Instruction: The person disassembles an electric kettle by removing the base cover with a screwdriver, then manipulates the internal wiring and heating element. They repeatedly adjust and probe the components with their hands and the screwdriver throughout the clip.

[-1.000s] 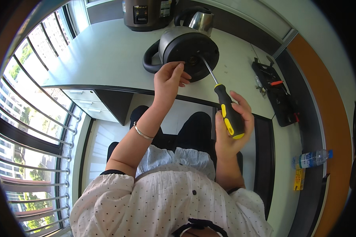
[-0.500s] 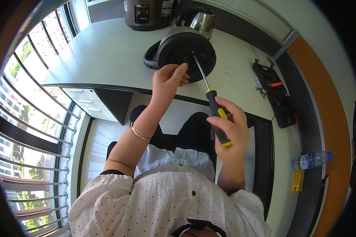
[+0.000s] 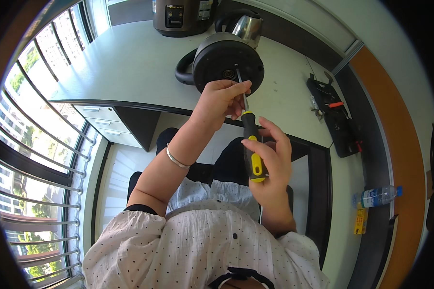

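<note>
An electric kettle (image 3: 214, 60) lies on its side at the desk's front edge, its round black underside facing me and its black handle out to the left. My right hand (image 3: 275, 159) is closed around the black and yellow handle of a screwdriver (image 3: 251, 135). The metal shaft points away from me, with its tip at a small hole in the kettle's underside, above and right of the central ring connector. Just below that underside, my left hand (image 3: 222, 98) pinches the shaft between thumb and fingers. Some of its fingertips are hidden behind the shaft.
Behind the kettle stands a shiny metal jug (image 3: 248, 30) with a black handle, beside a brown cooker (image 3: 181, 19). On the right lie an open black tool case (image 3: 335, 115) with a red-handled tool, a water bottle (image 3: 378, 196) and a yellow packet (image 3: 360, 221). Drawers (image 3: 106, 124) are under the desk.
My left hand has moved right from the kettle's underside onto the screwdriver shaft. My right hand has shifted slightly left, bringing the screwdriver more upright in the view. The kettle is nearly unmoved.
</note>
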Demonstrator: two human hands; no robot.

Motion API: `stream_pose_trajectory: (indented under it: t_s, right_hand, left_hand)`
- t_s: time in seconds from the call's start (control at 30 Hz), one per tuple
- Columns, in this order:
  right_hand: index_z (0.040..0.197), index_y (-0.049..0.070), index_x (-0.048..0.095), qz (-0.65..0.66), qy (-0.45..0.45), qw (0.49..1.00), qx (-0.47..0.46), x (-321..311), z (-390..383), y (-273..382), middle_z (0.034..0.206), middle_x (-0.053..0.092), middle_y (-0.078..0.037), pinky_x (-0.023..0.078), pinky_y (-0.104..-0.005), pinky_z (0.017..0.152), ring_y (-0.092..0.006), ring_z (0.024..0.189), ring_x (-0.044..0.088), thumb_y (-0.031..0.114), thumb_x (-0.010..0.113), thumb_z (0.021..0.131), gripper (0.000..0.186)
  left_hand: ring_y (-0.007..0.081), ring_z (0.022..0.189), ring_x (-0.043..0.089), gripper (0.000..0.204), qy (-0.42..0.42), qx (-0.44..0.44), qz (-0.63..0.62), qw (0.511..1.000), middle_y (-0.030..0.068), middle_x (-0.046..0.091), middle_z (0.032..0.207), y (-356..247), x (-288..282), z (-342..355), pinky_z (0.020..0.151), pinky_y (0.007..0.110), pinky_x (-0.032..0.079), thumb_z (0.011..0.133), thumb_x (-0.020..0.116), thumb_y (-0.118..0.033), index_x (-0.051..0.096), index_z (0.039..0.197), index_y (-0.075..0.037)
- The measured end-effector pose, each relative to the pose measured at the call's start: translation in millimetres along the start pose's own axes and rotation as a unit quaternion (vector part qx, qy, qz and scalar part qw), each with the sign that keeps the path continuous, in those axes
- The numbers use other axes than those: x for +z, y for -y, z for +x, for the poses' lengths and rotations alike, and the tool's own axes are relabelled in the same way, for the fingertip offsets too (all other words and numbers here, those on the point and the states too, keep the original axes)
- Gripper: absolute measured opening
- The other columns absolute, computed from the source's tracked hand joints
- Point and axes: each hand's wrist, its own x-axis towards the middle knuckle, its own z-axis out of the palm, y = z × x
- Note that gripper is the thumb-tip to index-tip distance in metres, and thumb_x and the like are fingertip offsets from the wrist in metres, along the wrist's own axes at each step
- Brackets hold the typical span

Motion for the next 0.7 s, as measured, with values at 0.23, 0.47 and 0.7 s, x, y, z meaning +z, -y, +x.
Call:
stream_pose_trajectory:
  t_s: [0.23, 0.47, 0.7]
  right_hand:
    - [0.123, 0.003, 0.046, 0.170, -0.049, 0.983, 0.050, 33.0, -15.1, -15.9, 0.137, 0.032, -0.019, 0.052, -0.0269, 0.079, -0.0249, 0.106, 0.056, -0.008, 0.067, 0.071, 0.057]
    - [0.118, 0.000, 0.048, 0.301, -0.150, 0.942, 0.003, 48.1, -15.0, -16.8, 0.132, 0.038, -0.020, 0.053, -0.0238, 0.071, -0.0248, 0.098, 0.061, 0.006, 0.075, 0.074, 0.052]
    - [0.106, -0.002, 0.054, 0.067, -0.107, 0.991, -0.044, 27.0, 3.3, -9.8, 0.117, 0.054, -0.022, 0.051, -0.0318, 0.076, -0.0305, 0.091, 0.062, -0.002, 0.067, 0.072, 0.037]
  left_hand:
    - [0.0077, 0.042, 0.048, 0.025, 0.008, 0.006, -0.037, 0.999, 0.0057, 0.059, 0.058, 3.2, -1.9, 2.7, 0.039, 0.020, 0.036, 0.086, 0.065, -0.025, 0.060, 0.083, -0.001]
    - [0.0088, 0.048, 0.052, 0.025, 0.029, -0.005, -0.050, 0.998, 0.0070, 0.062, 0.064, 6.2, -0.1, 3.8, 0.046, 0.019, 0.040, 0.087, 0.064, -0.026, 0.061, 0.087, -0.001]
    - [0.0140, 0.054, 0.058, 0.032, 0.007, -0.021, -0.027, 0.999, 0.0084, 0.061, 0.067, -4.5, 1.2, -0.6, 0.052, 0.023, 0.046, 0.085, 0.065, -0.030, 0.060, 0.087, 0.001]
